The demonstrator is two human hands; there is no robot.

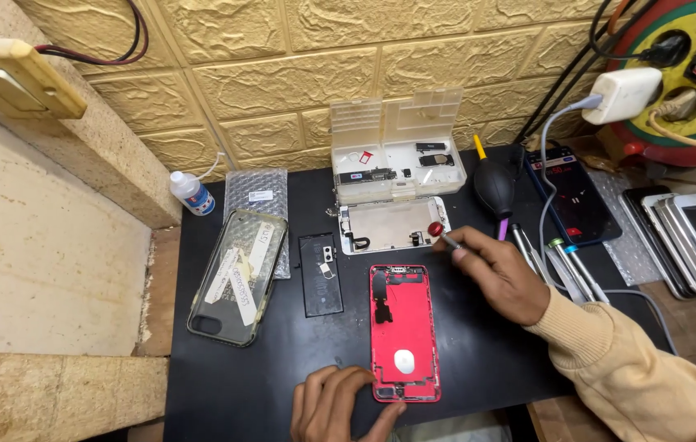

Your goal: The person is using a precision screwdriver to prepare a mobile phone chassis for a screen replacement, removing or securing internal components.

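Fingers of the right hand [502, 274] pinch a slim red-capped metal screwdriver [445, 237] above the white phone screen assembly [393, 223]. The left hand [333, 403], grip half-curled, touches the bottom edge of the open red phone housing [403, 331], lying mid-desk [282, 368].

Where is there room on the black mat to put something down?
Bare mat lies below the clear phone case, left of the red phone shell. Another patch sits between the shell and the right hand. The tools at right are crowded.
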